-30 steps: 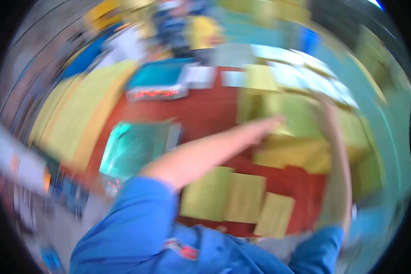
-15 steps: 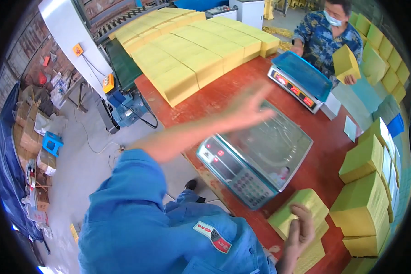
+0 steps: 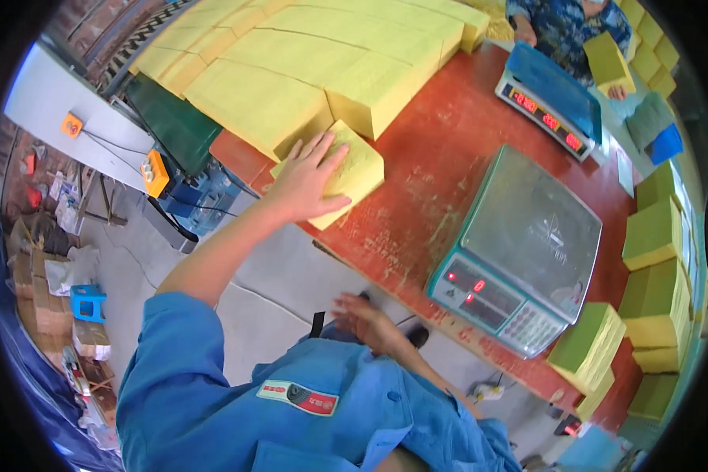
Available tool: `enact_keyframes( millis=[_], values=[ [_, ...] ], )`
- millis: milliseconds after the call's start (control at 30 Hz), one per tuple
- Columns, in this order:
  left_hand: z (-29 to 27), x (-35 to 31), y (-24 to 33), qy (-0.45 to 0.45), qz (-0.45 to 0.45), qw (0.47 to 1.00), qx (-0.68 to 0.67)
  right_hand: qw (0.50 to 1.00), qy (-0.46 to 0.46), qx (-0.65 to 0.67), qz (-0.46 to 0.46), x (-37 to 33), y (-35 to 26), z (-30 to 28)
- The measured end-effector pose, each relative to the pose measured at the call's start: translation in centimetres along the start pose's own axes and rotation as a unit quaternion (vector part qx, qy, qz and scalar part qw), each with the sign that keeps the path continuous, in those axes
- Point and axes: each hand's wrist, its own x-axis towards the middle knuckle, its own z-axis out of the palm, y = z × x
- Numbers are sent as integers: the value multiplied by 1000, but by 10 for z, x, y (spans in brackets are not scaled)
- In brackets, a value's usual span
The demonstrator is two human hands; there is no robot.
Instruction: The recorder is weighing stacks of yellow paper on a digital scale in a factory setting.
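Observation:
My left hand (image 3: 311,179) rests on a block of yellow paper (image 3: 354,169), fingers spread over its top face and thumb stretched toward its near side. This block is askew at the front of a long row of yellow paper blocks (image 3: 267,75), beside a notch in the row. My right hand (image 3: 370,321) is low in front of my body, off the table edge, with its fingers apart and nothing seen in them. To the right, a digital scale (image 3: 531,228) with a bare metal pan has lit red digits.
The red table (image 3: 425,157) also bears a yellow block (image 3: 590,342) beside the scale and several stacked blocks (image 3: 657,291) along the right. Across it, a person (image 3: 566,31) holds a yellow block (image 3: 608,63) near another scale with a blue tray (image 3: 554,86). Left is a machine (image 3: 79,118).
My left hand has swung left from over the scale onto a yellow block at the row. My right hand has left the blocks beside the scale and come in toward my body. The view has shifted left.

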Motion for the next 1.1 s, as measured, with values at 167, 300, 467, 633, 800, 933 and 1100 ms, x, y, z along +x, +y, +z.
enact_keyframes(
  millis=[167,300,467,633,800,933,1100],
  values=[
    [-21,-71,52,-27,50,995,-82,985,-95,-4,-144,36,-12,34],
    [-7,-118,48,49,-33,984,-166,959,-78,-155,-225,18,9,43],
    [7,-135,35,10,-283,597,-750,750,41,-542,-377,-84,-65,88],
    [-12,-27,160,155,-85,571,-802,446,225,-703,-506,-199,-132,110],
    [-31,74,296,-41,-24,246,-968,300,363,-706,-529,-262,-203,73],
    [2,102,344,-109,83,119,-983,316,424,-693,-490,-289,-237,37],
    [10,51,298,-318,-140,223,-911,326,404,-712,-473,-288,-235,24]
  ],
)
